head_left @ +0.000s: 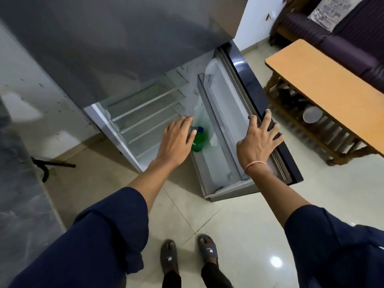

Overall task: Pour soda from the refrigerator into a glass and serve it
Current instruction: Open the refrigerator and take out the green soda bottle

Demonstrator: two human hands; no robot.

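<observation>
The green soda bottle (pixel 198 142) with its blue cap stands in the bottom shelf (pixel 218 129) of the open refrigerator door (pixel 251 86), not yet lifted out. The left hand (pixel 178 140) reaches over its top, fingers loosely straight; whether they touch it I cannot tell. The right hand (pixel 259 140) curls its fingers over the door's edge, holding it open. No glass is in view, so taking out, pouring and serving all remain. A wooden table (pixel 332 90) stands to the right.

green, blue-capped soda bottle (pixel 197 142) stands in the bottom shelf of the open refrigerator door (pixel 228 113).
</observation>
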